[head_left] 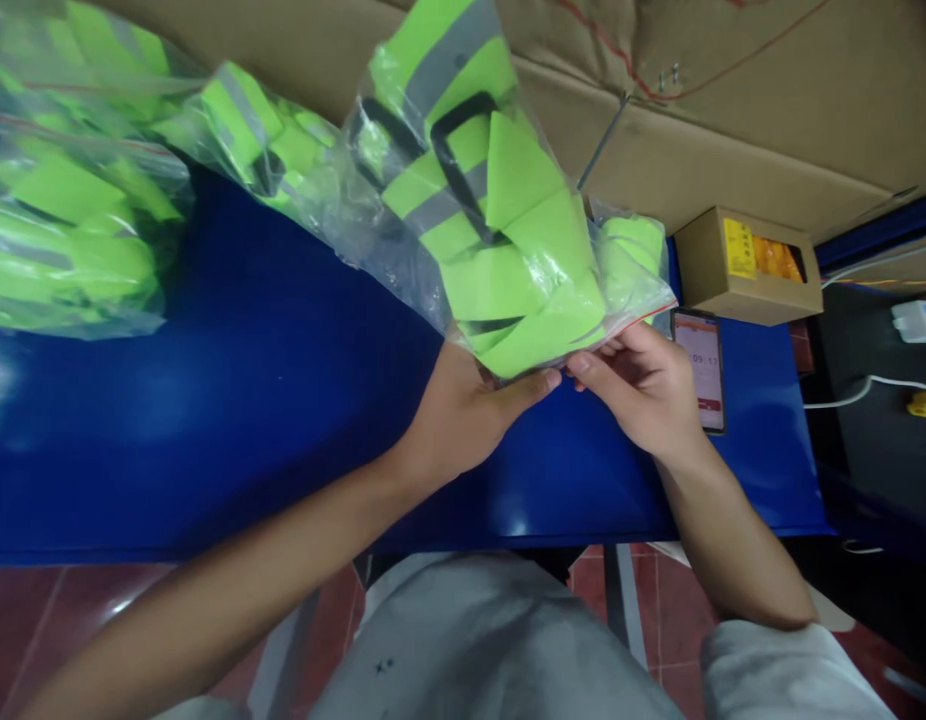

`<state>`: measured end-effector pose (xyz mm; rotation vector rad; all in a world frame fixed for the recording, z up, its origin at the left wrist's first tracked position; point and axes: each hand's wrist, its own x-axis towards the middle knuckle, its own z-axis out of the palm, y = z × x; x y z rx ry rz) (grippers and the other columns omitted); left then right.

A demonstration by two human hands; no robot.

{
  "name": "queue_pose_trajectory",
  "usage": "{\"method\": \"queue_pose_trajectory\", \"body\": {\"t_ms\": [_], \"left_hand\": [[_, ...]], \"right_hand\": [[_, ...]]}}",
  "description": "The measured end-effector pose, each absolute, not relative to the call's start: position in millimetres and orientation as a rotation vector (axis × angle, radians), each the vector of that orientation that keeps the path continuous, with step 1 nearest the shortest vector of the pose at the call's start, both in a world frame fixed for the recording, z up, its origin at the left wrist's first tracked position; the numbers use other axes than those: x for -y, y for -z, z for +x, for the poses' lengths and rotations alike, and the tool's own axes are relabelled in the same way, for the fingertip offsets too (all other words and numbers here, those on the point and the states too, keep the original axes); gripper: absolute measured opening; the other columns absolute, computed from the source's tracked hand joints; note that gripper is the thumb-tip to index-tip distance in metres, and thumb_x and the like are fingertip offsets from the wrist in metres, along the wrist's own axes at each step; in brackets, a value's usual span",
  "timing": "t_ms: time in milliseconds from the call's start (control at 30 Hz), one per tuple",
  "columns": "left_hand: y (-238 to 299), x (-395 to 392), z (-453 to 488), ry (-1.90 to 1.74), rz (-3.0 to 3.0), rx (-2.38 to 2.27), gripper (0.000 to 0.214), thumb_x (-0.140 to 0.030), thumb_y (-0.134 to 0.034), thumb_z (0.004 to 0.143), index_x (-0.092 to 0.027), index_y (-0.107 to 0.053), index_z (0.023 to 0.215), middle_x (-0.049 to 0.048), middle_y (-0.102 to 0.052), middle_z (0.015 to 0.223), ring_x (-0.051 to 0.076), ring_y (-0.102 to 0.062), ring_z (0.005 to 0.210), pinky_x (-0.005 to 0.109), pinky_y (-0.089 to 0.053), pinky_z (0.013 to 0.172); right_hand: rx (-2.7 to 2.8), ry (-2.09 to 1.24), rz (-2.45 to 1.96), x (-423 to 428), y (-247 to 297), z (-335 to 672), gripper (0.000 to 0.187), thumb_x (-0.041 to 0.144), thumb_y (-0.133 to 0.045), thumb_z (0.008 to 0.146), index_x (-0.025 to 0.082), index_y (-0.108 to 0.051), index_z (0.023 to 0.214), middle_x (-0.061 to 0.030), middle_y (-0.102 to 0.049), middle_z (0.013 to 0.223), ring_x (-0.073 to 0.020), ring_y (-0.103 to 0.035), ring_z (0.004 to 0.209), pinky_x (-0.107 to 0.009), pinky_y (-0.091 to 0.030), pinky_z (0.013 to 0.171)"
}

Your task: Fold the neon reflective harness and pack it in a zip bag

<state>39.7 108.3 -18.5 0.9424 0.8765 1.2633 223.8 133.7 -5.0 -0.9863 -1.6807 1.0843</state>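
Note:
A clear plastic bag [403,250] with a red zip strip holds a folded neon-green vest [508,270] with grey reflective bands and black trim. It rests tilted above the blue table [245,400]. My left hand [463,410] pinches the bag's near edge from below, thumb and fingers closed on the plastic. My right hand [643,385] grips the same edge just to the right, at the zip strip corner. The two hands almost touch.
More bagged green vests [65,200] lie piled at the table's left. A phone [704,368] with a lit screen lies right of my right hand, beside a small cardboard box [748,265]. Large cardboard [733,110] lines the back. White cables [868,385] run at right.

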Motion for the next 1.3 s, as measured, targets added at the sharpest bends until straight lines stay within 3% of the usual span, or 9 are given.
{"method": "queue_pose_trajectory", "body": {"t_ms": [133,333,567,767,1033,1300], "left_hand": [[14,-108,38,-1.253,1.032,-0.95,0.045,-0.032,-0.086,0.085,-0.024,-0.071,0.126,0.0062,-0.079,0.121,0.029,-0.072,0.124,0.05,-0.054,0.117],[7,-108,40,-1.232,1.043,-0.99,0.029,-0.033,-0.086,0.086,-0.021,-0.075,0.111,0.007,-0.079,0.124,0.029,-0.073,0.12,0.047,-0.055,0.115],[13,-107,40,-1.283,1.044,-1.015,0.029,-0.029,-0.085,0.087,-0.022,-0.074,0.112,0.0059,-0.079,0.123,0.027,-0.073,0.12,0.046,-0.054,0.116],[14,-108,40,-1.296,0.958,-0.969,0.038,-0.033,-0.09,0.082,-0.021,-0.074,0.114,0.0071,-0.078,0.125,0.029,-0.074,0.119,0.048,-0.056,0.113],[8,-110,39,-1.247,1.027,-1.004,0.027,-0.027,-0.087,0.085,-0.02,-0.078,0.109,0.0074,-0.08,0.12,0.029,-0.075,0.115,0.049,-0.057,0.112],[11,-107,40,-1.203,0.991,-0.982,0.03,-0.031,-0.088,0.085,-0.024,-0.077,0.112,0.003,-0.081,0.119,0.029,-0.075,0.114,0.051,-0.059,0.111]], "right_hand": [[1.713,-0.978,-1.064,-132,6,224,0.015,0.038,-0.081,0.093,0.025,-0.074,0.093,0.0027,-0.071,0.076,-0.0127,-0.062,0.063,-0.028,-0.056,0.06],[1.721,-0.976,-1.054,-131,7,223,0.014,0.038,-0.077,0.095,0.025,-0.074,0.094,0.003,-0.068,0.073,-0.0127,-0.06,0.061,-0.027,-0.054,0.058],[1.614,-1.043,-1.035,-128,21,216,0.018,0.038,-0.083,0.09,0.024,-0.074,0.095,0.0027,-0.072,0.078,-0.0139,-0.066,0.069,-0.028,-0.058,0.067],[1.632,-1.099,-1.058,-132,14,216,0.024,0.046,-0.085,0.089,0.025,-0.074,0.092,0.0027,-0.07,0.077,-0.0139,-0.063,0.065,-0.03,-0.058,0.065],[1.612,-1.057,-1.101,-140,14,223,0.03,0.055,-0.078,0.092,0.028,-0.069,0.085,0.0034,-0.061,0.067,-0.0147,-0.056,0.059,-0.031,-0.05,0.055],[1.533,-0.912,-1.061,-133,23,218,0.028,0.051,-0.076,0.093,0.027,-0.066,0.082,0.0036,-0.06,0.068,-0.0142,-0.052,0.058,-0.031,-0.048,0.055]]}}
